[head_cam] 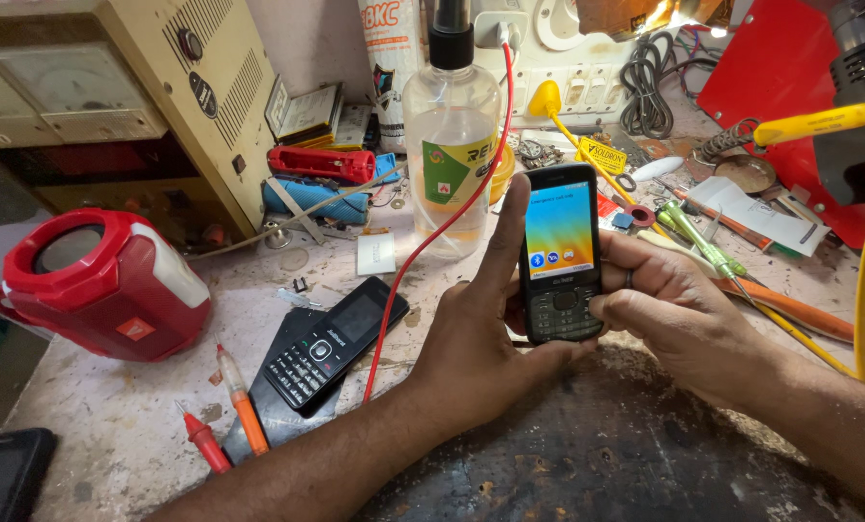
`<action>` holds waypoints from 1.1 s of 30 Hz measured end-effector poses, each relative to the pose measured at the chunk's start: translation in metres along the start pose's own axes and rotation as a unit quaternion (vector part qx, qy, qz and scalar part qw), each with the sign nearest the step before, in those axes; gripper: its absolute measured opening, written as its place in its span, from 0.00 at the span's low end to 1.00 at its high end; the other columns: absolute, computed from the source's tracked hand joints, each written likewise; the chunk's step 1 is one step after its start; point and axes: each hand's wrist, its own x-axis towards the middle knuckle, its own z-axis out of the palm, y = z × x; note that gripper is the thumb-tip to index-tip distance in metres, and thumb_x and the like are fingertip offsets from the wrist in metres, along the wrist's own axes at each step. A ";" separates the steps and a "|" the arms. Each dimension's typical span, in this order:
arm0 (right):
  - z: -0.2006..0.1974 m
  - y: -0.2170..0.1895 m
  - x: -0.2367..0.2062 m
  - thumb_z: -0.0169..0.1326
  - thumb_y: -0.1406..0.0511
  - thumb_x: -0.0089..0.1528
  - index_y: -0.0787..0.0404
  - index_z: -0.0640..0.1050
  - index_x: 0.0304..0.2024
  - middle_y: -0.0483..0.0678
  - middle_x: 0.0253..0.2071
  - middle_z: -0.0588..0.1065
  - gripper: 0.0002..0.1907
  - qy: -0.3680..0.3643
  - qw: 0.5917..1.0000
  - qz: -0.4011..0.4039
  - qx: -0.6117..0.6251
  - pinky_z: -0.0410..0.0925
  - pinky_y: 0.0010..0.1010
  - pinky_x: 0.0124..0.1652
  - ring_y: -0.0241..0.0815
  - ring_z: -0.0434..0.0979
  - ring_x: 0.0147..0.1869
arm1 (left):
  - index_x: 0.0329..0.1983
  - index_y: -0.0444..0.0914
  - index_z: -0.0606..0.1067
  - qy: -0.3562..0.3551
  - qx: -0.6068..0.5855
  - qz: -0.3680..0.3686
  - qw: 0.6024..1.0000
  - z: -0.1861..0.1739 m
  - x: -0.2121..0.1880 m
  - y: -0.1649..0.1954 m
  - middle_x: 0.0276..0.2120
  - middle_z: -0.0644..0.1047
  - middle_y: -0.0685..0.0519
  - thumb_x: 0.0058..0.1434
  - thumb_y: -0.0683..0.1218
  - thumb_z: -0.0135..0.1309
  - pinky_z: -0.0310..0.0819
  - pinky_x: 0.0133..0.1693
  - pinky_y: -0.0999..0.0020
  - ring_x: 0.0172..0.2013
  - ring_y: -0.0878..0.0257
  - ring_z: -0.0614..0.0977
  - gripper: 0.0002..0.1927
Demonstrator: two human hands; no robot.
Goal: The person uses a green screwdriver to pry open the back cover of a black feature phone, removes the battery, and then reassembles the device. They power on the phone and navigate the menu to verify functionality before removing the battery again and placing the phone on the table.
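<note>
over the cluttered bench point(113, 435), left hand point(476, 338), right hand point(669, 309), lit keypad phone point(560, 253) between

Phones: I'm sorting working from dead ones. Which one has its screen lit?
The phone held upright in both hands; its screen glows orange-blue. The one lying on the bench is dark.

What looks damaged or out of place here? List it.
The bench top near the hands is worn dark and pitted. A second keypad phone lies askew on a dark slab, overhanging it. Tools and wires lie scattered. The held phone, lit, looks intact.
</note>
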 end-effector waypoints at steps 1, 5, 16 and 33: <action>0.000 -0.001 0.000 0.46 0.73 0.61 0.66 0.68 0.69 0.49 0.54 0.79 0.31 0.001 1.000 0.001 -0.002 0.71 0.31 0.51 0.32 0.76 0.51 | 0.82 0.50 0.29 0.000 0.000 0.001 1.000 0.000 0.000 0.000 0.48 0.85 0.46 0.55 0.43 0.68 0.86 0.47 0.67 0.43 0.61 0.89 0.68; 0.002 -0.003 0.000 0.47 0.73 0.62 0.67 0.68 0.70 0.51 0.54 0.79 0.31 -0.005 1.000 -0.013 -0.001 0.71 0.32 0.51 0.34 0.76 0.52 | 0.82 0.50 0.29 -0.001 0.000 -0.001 1.000 0.000 0.000 0.001 0.48 0.85 0.46 0.55 0.43 0.67 0.86 0.47 0.66 0.43 0.61 0.89 0.68; 0.001 -0.004 -0.001 0.46 0.70 0.61 0.67 0.67 0.69 0.56 0.55 0.80 0.31 -0.032 0.999 -0.011 0.008 0.74 0.36 0.53 0.40 0.80 0.56 | 0.81 0.49 0.27 -0.005 0.008 -0.009 1.000 0.000 0.000 -0.001 0.45 0.85 0.46 0.55 0.43 0.67 0.86 0.46 0.67 0.41 0.61 0.89 0.68; -0.005 0.007 0.002 0.40 0.59 0.71 0.64 0.76 0.61 0.50 0.44 0.82 0.23 0.115 0.992 0.002 -0.058 0.74 0.31 0.40 0.36 0.79 0.39 | 0.81 0.49 0.28 -0.006 0.002 -0.014 1.000 -0.001 0.001 0.001 0.48 0.85 0.43 0.52 0.40 0.66 0.85 0.45 0.66 0.43 0.59 0.89 0.68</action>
